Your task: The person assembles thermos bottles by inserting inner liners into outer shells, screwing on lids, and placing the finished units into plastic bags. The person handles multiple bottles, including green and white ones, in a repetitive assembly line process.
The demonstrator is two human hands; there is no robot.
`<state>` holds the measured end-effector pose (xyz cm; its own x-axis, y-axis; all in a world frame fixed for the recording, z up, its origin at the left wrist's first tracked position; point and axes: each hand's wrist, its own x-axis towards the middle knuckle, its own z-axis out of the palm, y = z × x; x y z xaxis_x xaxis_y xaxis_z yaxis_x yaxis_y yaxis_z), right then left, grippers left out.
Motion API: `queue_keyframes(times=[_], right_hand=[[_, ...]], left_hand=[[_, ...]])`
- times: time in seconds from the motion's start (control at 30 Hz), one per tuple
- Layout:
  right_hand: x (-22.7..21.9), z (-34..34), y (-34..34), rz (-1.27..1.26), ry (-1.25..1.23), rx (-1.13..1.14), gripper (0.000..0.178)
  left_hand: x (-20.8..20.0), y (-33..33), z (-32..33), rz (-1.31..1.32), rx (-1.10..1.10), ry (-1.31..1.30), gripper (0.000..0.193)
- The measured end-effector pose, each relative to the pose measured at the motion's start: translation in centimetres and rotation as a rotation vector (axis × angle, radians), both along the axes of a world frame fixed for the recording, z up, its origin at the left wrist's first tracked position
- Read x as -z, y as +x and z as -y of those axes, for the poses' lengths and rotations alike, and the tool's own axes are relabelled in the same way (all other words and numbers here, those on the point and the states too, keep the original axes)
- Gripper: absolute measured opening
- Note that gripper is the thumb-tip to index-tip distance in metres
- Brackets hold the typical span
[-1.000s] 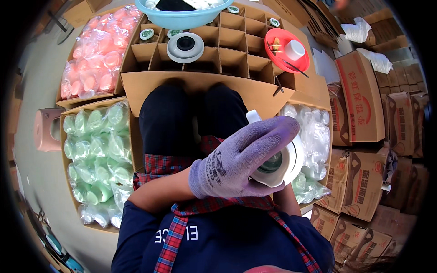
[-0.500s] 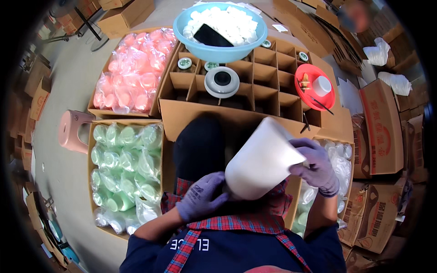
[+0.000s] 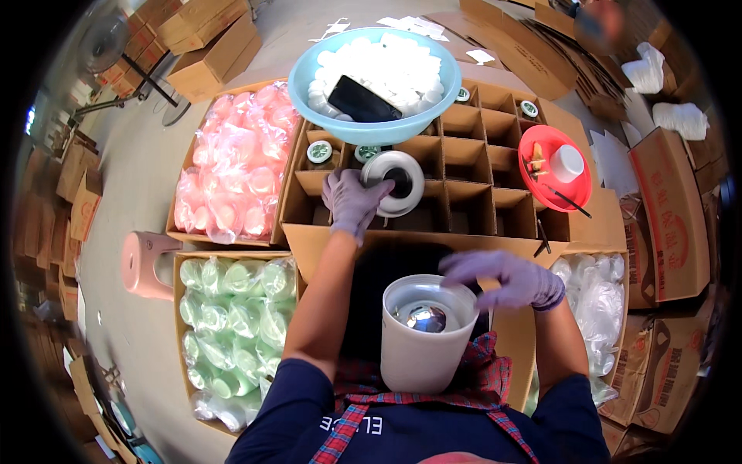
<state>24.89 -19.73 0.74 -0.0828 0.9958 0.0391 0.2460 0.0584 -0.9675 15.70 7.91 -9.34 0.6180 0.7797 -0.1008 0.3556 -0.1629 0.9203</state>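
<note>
Has a divided carton (image 3: 309,241) just beyond the lap (image 3: 363,301), probably for easy reach; rests a white vessel (image 3: 425,363) upright on the lap, mouth up, likely for steadiness; spreads the right hand (image 3: 510,280) near its rim, too blurred to tell whether touching; lays the left hand (image 3: 354,199) round the left side of a grey ring (image 3: 416,193) over the carton, perhaps for a surer hold, cannot tell how tight

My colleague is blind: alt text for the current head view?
A purple-gloved left hand touches a dark-centred grey ring on a divided carton; the right hand is at the rim of a white, open-topped vessel. Bagged pink parts and green parts lie at left.
</note>
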Motion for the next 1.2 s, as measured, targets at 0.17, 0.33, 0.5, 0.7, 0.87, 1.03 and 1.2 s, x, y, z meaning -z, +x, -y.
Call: queue_keyframes(times=[0.17, 0.33, 0.5, 0.7, 0.87, 1.03, 1.2], right_hand=[[-0.1, -5.4, -2.3, 0.784, 0.347, 0.561, 0.075], [0.4, -6.8, -3.2, 0.826, 0.458, 0.729, 0.074], [-1.0, -3.9, -3.6, 0.451, 0.156, 0.853, 0.025], [3.9, 1.8, -6.6, -0.129, 0.270, 0.774, 0.062], [4.7, 2.4, -6.1, -0.174, 0.388, 0.414, 0.047], [5.2, 1.3, -4.0, -0.240, 0.502, 0.267, 0.037], [5.5, 1.4, -3.5, -0.221, 0.527, 0.193, 0.037]], left_hand=[[-4.6, -3.8, 4.8, 0.615, 0.136, -0.629, 0.044], [-9.3, -5.8, 7.8, 0.771, 0.263, -0.607, 0.055], [-9.7, -7.0, 7.1, 0.576, 0.561, 0.264, 0.064], [-10.3, -10.3, 5.5, 0.286, 1.111, -0.157, 0.066], [-7.7, -10.7, 5.4, 0.544, 1.167, 0.035, 0.049], [-8.2, -10.7, 5.8, 0.545, 1.170, 0.076, 0.039], [-8.1, -11.0, 6.2, 0.553, 1.182, 0.090, 0.036]])
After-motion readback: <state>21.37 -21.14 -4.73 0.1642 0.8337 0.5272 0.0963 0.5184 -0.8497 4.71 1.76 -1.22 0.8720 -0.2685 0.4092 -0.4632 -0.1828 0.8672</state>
